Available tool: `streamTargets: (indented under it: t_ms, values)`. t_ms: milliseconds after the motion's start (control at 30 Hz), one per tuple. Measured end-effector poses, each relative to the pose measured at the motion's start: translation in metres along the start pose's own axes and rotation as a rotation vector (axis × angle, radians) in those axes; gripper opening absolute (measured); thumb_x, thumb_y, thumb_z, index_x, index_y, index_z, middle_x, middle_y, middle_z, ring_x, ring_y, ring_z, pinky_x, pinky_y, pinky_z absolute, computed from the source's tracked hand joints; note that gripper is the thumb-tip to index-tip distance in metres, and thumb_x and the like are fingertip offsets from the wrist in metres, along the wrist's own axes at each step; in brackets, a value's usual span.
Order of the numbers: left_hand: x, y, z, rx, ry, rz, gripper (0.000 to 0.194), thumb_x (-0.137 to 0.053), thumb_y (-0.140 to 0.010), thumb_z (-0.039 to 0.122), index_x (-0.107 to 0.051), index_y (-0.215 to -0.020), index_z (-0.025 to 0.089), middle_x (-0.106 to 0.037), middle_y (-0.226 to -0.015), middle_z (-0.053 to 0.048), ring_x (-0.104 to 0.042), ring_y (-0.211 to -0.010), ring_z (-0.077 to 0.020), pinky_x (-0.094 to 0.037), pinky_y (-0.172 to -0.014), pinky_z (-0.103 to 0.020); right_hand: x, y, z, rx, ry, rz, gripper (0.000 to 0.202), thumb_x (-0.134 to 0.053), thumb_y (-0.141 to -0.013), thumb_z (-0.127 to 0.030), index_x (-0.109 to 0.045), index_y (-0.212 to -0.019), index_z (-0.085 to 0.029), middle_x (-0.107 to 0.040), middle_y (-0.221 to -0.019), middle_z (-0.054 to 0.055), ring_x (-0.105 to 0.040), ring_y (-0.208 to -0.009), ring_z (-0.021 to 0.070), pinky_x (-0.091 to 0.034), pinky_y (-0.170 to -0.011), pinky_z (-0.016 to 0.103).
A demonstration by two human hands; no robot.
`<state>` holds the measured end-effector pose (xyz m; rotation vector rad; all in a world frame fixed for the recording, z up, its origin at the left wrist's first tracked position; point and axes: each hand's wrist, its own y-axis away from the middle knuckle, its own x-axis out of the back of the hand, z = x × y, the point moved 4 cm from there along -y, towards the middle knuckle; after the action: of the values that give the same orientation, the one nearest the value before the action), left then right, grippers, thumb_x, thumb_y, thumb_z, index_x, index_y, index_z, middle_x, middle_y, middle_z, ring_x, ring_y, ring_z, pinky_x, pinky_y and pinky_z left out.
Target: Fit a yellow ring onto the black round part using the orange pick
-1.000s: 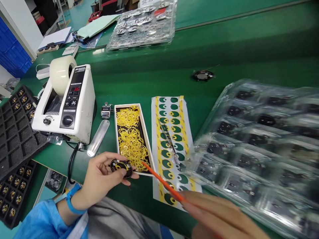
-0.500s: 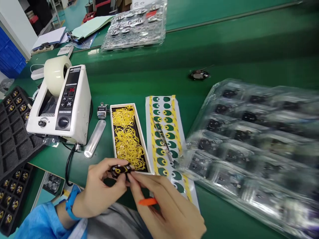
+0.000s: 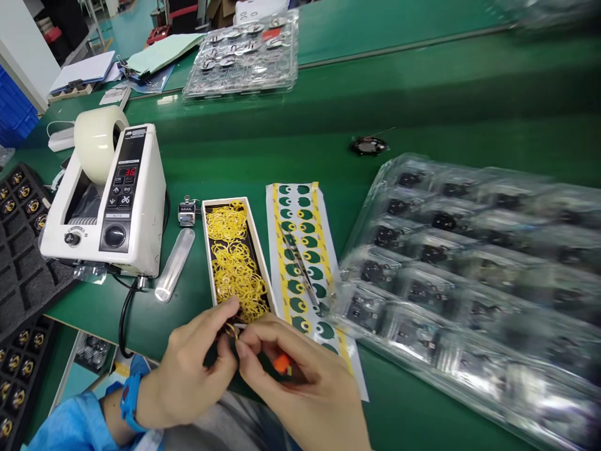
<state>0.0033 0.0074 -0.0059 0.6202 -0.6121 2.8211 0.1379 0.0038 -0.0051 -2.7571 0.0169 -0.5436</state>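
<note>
Between my thumb and fingers, my left hand (image 3: 188,366) grips a small dark round part with a yellow ring (image 3: 231,330), mostly hidden by the fingers. The fingertips of my right hand (image 3: 305,382) are pinched together at the part's right side. Tucked in the curled fingers of that hand is a slim tool with an orange end (image 3: 282,362); its rest is hidden. Just beyond my hands lies a narrow white box (image 3: 205,250) holding a heap of yellow rings (image 3: 237,269). Tweezers (image 3: 303,266) lie on a sheet of green and yellow stickers (image 3: 334,266) to its right.
A white tape dispenser (image 3: 136,207) stands left, near a tally counter (image 3: 186,212) and a clear tube (image 3: 174,266). Black foam trays (image 3: 28,269) with round parts are at far left. A large clear blister tray (image 3: 399,326) fills the right. One loose part (image 3: 369,146) lies behind it.
The dark part has been tilted and is now more hidden behind my fingers. My right hand has turned, so less of the tool's orange end shows. The view has shifted slightly.
</note>
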Motion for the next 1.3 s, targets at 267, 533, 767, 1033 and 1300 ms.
streamTargets:
  t_ms: [267, 533, 767, 1033, 1300]
  values:
    - [0.019, 0.007, -0.03, 0.303, 0.172, 0.119, 0.046, -0.056, -0.09, 0.005, -0.064, -0.132, 0.021, -0.076, -0.12, -0.007, -0.077, -0.099, -0.0203, -0.062, -0.089, -0.024, 0.012, -0.004, 0.025, -0.125, 0.23, -0.036, 0.027, -0.052, -0.097, -0.028, -0.05, -0.071, -0.021, -0.056, -0.058, -0.002, -0.054, -0.046, 0.0123, -0.036, -0.044, 0.021]
    - [0.024, 0.002, -0.036, 0.558, 0.41, 0.222, 0.031, -0.067, -0.089, 0.027, -0.072, -0.119, 0.019, -0.079, -0.113, -0.008, -0.074, -0.107, -0.0262, -0.064, -0.087, -0.027, 0.052, -0.011, 0.039, -0.12, 0.618, -0.142, 0.02, -0.044, -0.088, -0.014, -0.062, -0.092, -0.023, -0.068, -0.087, 0.001, -0.067, -0.068, 0.0129, -0.049, -0.059, 0.02]
    - [0.02, -0.005, -0.036, 0.623, 0.556, 0.234, 0.034, -0.075, -0.083, 0.036, -0.074, -0.113, 0.02, -0.08, -0.106, -0.007, -0.077, -0.098, -0.0243, -0.065, -0.079, -0.025, 0.235, -0.069, 0.107, -0.534, 1.135, 0.138, 0.016, -0.054, -0.096, -0.019, -0.067, -0.091, -0.013, -0.064, -0.092, 0.008, -0.054, -0.064, 0.0136, -0.038, -0.055, 0.027]
    - [0.014, 0.002, -0.039, 0.607, 0.548, 0.102, 0.039, -0.069, -0.089, 0.04, -0.071, -0.12, 0.016, -0.078, -0.113, -0.012, -0.076, -0.103, -0.0252, -0.064, -0.084, -0.028, 0.273, -0.084, 0.148, -0.545, 1.102, -0.05, 0.048, -0.039, -0.106, -0.042, -0.063, -0.077, -0.012, -0.054, -0.068, -0.003, -0.059, -0.063, 0.0095, -0.043, -0.061, 0.024]
    - [-0.003, 0.0, -0.036, 0.486, 0.665, -0.072, 0.044, -0.07, -0.09, 0.04, -0.069, -0.129, 0.021, -0.074, -0.122, -0.016, -0.074, -0.105, -0.0254, -0.063, -0.087, -0.03, 0.18, -0.058, 0.095, -0.1, 0.753, 0.052, 0.037, -0.046, -0.099, -0.042, -0.071, -0.087, -0.018, -0.063, -0.065, 0.003, -0.056, -0.049, 0.0117, -0.037, -0.05, 0.028]
